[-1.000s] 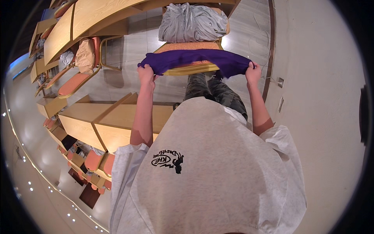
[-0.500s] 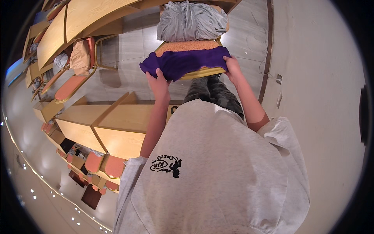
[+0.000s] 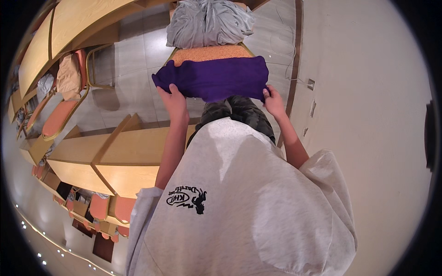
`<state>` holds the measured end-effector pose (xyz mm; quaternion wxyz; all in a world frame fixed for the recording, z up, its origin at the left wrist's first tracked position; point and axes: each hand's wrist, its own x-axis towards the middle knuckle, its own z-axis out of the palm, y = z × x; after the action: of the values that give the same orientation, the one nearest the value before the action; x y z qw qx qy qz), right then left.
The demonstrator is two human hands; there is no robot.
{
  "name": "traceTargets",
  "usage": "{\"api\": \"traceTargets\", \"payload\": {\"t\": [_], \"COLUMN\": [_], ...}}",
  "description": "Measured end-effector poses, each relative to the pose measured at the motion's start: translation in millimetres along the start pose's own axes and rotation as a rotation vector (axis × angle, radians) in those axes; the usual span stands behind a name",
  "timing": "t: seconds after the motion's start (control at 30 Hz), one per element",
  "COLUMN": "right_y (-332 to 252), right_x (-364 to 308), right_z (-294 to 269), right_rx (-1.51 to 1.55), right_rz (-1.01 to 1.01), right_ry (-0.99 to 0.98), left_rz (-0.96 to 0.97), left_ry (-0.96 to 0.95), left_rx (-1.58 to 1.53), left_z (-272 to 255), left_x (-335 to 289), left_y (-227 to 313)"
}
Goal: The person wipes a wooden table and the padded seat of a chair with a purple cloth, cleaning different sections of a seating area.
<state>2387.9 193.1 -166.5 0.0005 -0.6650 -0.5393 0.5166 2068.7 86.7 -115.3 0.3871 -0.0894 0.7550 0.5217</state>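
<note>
A piece of dark purple cloth (image 3: pixel 216 79) is spread wide over the orange seat of a chair (image 3: pixel 207 54). My left hand (image 3: pixel 173 102) grips the cloth's near left corner, its thumb on top and the other fingers mostly hidden. At the near right corner, my right hand (image 3: pixel 273 100) pinches the edge between thumb and fingers. The cloth hides the front part of the seat. Whether it is one layer or folded cannot be made out.
A grey cloth bundle (image 3: pixel 209 24) rests at the back of the chair. Wooden desks (image 3: pixel 124 154) and orange chairs (image 3: pixel 60 119) stand to the left. On the right is a pale wall with a socket (image 3: pixel 311 84) and a cable near the floor.
The cloth is drawn out flatter and now covers more of the seat's front edge. My right hand has moved nearer to me along its edge. The whole view has shifted slightly.
</note>
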Motion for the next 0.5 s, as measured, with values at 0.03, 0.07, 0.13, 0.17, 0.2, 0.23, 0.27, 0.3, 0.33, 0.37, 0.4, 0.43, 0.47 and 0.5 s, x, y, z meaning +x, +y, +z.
{"api": "traceTargets", "payload": {"t": [0.03,0.07,0.13,0.17,0.2,0.23,0.27,0.3,0.33,0.37,0.4,0.43,0.47,0.5], "right_y": [2.4,4.2,7.3,9.1,10.6,11.3,12.1,12.4,12.0,11.8,10.7,8.2,4.9,-0.9], "right_x": [1.5,1.7,-4.1,-6.7,-8.0,-4.9,-1.4,5.8,14.8,21.2,28.7,36.6,42.9,50.5], "right_z": [3.6,2.6,-1.5,-6.6,-9.5,-12.8,-13.0,-9.1,-2.5,5.4,14.8,22.2,27.7,30.5], "right_rx": [0.080,0.204,-0.006,-0.074,-0.161,-0.224,-0.259,-0.297,-0.322,-0.333,-0.327,-0.314,-0.307,-0.310], "right_rz": [0.066,0.072,-0.012,-0.074,-0.060,-0.236,-0.283,-0.307,-0.385,-0.251,-0.192,-0.170,-0.140,-0.063], "right_ry": [-0.045,-0.129,0.077,0.162,0.256,0.379,0.336,0.331,0.313,0.255,0.269,0.259,0.253,0.240], "left_rz": [0.026,-0.035,-0.027,-0.007,0.012,0.031,0.069,0.103,0.097,0.134,0.131,0.092,0.128,0.122], "left_ry": [-0.029,-0.018,-0.042,-0.057,-0.069,-0.082,-0.065,-0.046,-0.004,-0.020,-0.017,-0.007,0.001,0.017], "left_rx": [-0.065,-0.050,-0.068,-0.069,-0.070,-0.068,0.013,0.092,0.188,0.138,0.105,0.109,0.135,0.206], "left_z": [-0.9,-1.5,-1.4,-1.8,-2.1,-2.5,-2.0,-0.4,0.6,2.4,4.1,6.5,9.4,10.7], "left_x": [-11.4,-19.8,-29.3,-29.7,-27.2,-23.5,-17.7,-12.6,-9.2,-7.5,-7.3,-9.0,-11.1,-15.9], "left_y": [3.1,5.7,5.3,3.2,0.3,-3.5,-6.6,-9.4,-10.8,-11.1,-9.9,-7.2,-3.5,0.0]}}
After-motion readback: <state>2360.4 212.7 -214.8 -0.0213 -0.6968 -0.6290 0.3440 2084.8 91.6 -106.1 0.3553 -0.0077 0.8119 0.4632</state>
